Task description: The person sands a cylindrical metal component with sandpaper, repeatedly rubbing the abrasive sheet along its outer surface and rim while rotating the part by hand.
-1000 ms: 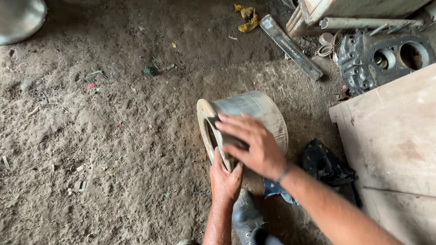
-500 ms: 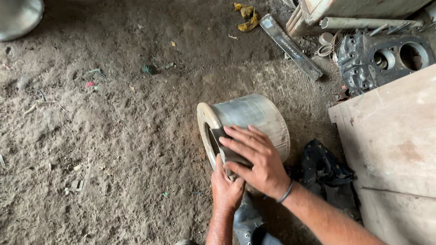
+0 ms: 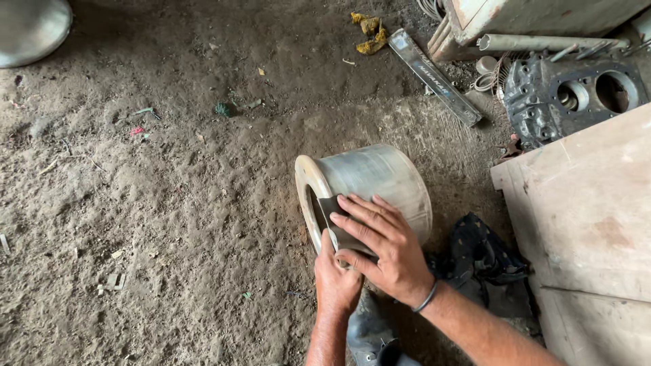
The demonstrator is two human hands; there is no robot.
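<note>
lying on its side on the dirt floor, a metal cylinder with a flanged rim points its open end toward the left of the view. the right hand is spread flat across the near side of the cylinder, fingers long and slightly fanned, pressing a small dark sheet (it looks like abrasive paper, though that is hard to be sure of) against the rim and wall. a thin band circles that wrist. the left hand sits just below and to the left of it, closed loosely against the lower edge of the flange with the thumb up along the rim; whether it grips anything of its own cannot be told, since the right hand covers part of it.

a dark crumpled cloth lies just beside the cylinder on its right, touching the edge of a pale wooden board. farther up sit a grimy engine block with two round bores, a flat metal bar lying aslant, and a yellow scrap. a shiny metal bowl shows at the upper left corner, well apart from the hands.
</note>
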